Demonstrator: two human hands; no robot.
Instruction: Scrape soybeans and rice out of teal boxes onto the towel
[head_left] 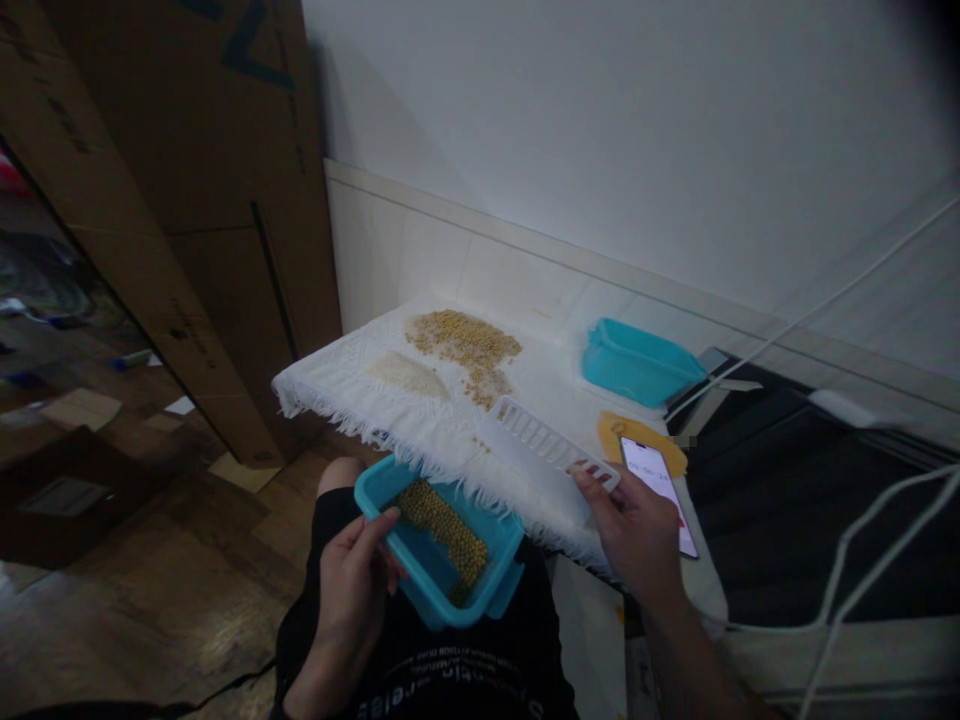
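We wear black clothing printed with white lettering, bigger at the bottom and partly too blurred to read; our left hand, right hand and forearms are bare; one uncovered knee shows.

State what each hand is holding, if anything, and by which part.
Left hand: the blue basin, by its rim on the left side. Right hand: the white slotted piece, by its right end.
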